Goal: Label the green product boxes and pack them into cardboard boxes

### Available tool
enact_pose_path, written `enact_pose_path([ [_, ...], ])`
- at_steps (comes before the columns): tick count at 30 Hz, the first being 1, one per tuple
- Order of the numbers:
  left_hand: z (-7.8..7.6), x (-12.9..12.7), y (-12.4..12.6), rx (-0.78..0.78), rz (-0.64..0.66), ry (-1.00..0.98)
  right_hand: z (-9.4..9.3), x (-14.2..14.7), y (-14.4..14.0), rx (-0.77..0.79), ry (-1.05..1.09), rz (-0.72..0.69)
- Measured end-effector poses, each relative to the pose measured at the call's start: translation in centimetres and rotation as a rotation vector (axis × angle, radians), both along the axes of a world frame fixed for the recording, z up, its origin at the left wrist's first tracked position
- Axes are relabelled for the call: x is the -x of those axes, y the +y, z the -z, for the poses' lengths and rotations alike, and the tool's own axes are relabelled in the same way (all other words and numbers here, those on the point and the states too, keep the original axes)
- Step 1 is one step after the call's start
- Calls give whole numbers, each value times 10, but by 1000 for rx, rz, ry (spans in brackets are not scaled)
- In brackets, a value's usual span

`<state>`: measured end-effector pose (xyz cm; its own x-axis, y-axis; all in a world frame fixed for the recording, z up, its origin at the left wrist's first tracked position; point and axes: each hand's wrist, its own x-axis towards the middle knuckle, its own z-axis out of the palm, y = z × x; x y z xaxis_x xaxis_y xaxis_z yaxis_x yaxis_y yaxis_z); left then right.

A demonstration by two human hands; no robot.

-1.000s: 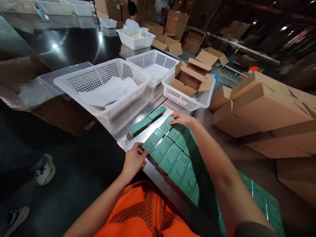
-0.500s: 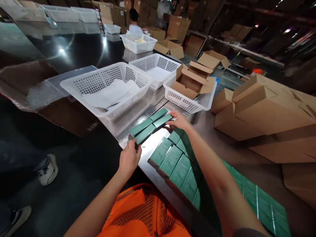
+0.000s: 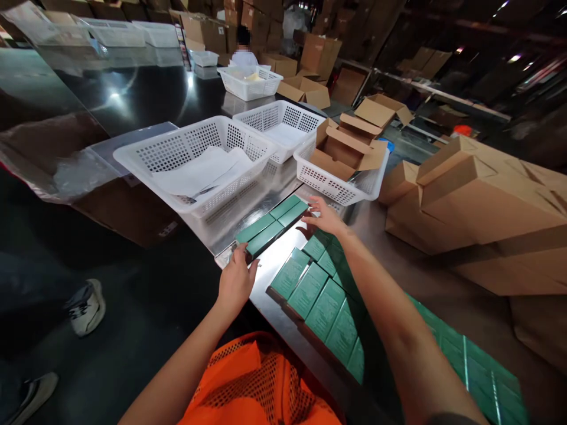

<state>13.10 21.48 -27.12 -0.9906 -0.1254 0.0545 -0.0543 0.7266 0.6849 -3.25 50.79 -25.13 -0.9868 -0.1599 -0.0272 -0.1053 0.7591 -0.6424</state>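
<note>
Small green boxes (image 3: 271, 227) lie in two tight rows on the metal tabletop, their ends lined up. At the near end of the rows is my left hand (image 3: 237, 278); its fingertips touch the end of a box and the thumb stands apart. My right hand (image 3: 326, 218) is at the far end with fingers spread, close beside the last box; whether it touches is hard to tell. Below my right forearm stands a larger block of green boxes (image 3: 325, 304), partly hidden and shaded by that arm.
White perforated baskets hold papers (image 3: 201, 171) and an open brown carton (image 3: 343, 150). Brown cartons (image 3: 482, 200) are stacked on the right, with more green boxes (image 3: 482, 366) in front. A shoe (image 3: 86, 307) of another person shows at left. Another person (image 3: 244, 53) is at the back.
The far box of the nearer row, tilted in my right hand before, now lies flush with the others. My right fingers have let go and spread; my left thumb has moved away from the boxes.
</note>
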Motion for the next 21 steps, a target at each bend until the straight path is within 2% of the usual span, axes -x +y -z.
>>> enact_pose_path([
  [3,-11,-18,-2,-143,33,-78,-15,-14,21,-122,-36,1],
  [6,-18,-38,10,-310,195,-270,-28,-28,39,-206,-145,-82],
  [8,-18,-45,23,-357,280,-354,-33,-35,44,-228,-195,-149],
  [12,-12,-48,44,-389,273,-333,-34,-43,42,-217,-192,-177],
  [15,-5,-49,43,-322,214,-158,-26,-46,41,-147,-144,-116],
  [18,6,-46,36,-167,204,48,-14,-47,40,-45,-67,-48],
  [21,17,-41,31,-30,199,140,-2,-45,35,39,5,-7],
])
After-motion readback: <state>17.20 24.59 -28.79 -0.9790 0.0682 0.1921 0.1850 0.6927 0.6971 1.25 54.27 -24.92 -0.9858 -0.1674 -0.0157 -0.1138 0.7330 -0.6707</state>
